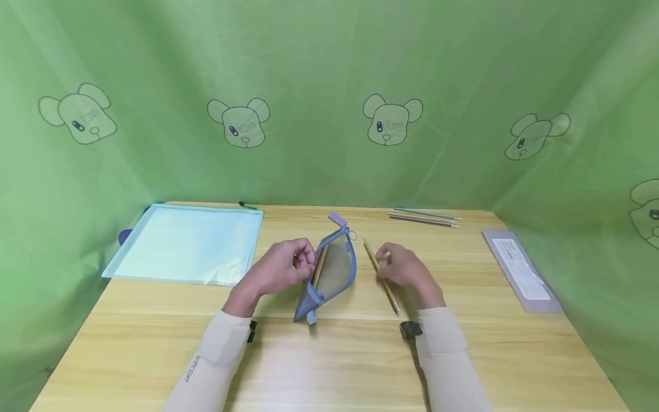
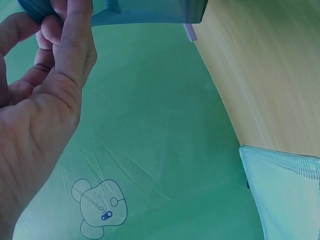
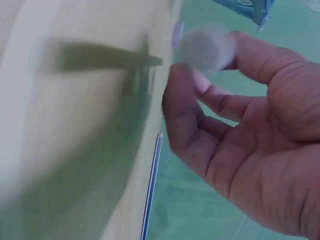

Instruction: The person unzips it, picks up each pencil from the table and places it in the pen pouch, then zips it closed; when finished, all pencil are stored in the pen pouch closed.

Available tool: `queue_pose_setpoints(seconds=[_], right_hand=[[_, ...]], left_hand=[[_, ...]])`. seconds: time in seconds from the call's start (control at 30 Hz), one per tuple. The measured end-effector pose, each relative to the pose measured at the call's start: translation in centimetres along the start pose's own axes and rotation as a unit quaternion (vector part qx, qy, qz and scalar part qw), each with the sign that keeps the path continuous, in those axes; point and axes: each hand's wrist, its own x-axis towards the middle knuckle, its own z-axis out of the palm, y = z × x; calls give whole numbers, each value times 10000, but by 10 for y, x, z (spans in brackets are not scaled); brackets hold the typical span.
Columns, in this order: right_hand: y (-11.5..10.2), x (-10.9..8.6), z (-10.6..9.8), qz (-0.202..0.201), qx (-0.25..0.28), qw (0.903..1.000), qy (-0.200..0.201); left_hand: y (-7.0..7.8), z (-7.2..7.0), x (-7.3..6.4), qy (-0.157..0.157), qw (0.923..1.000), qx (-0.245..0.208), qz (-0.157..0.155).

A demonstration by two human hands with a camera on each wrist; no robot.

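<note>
Around the middle of the wooden table (image 1: 329, 366), a person's left hand (image 1: 285, 266) pinches the left edge of a blue mesh pouch (image 1: 338, 269), whose mouth gapes wide enough for me to see slim pencils (image 1: 320, 266) lying inside. Just right of it, the right hand (image 1: 404, 268) grips a tan pencil (image 1: 389, 294) between thumb and fingers, slanting from far left to near right, apart from the pouch. Beyond the pouch's far end sits a small purple block (image 1: 337, 219); whether they touch I can't tell. Three more pencils (image 1: 423, 218) lie by the far edge, to the right. A pale blue folder (image 1: 187, 243) lies at far left, and a flat purple package (image 1: 522, 272) rests along the right side, near the green cloth (image 1: 319, 171)
</note>
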Motion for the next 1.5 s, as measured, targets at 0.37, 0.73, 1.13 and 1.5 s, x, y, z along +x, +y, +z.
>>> queue_pose_setpoints(seconds=[0.37, 0.73, 1.13, 1.5], right_hand=[[-29, -31, -29, -934, 1970, 9717, -905], [-41, -21, -5, -758, 2311, 9634, -1124], [-60, -2, 35, -607, 2549, 9644, -347], [-74, -5, 44, -642, 2408, 9684, 38]], left_hand=[[0, 5, 3, 17, 9999, 135, 16], [4, 15, 3, -185, 9998, 12, 98], [7, 30, 9, -547, 9977, 23, 402], [2, 32, 11, 9, 9995, -303, 119]])
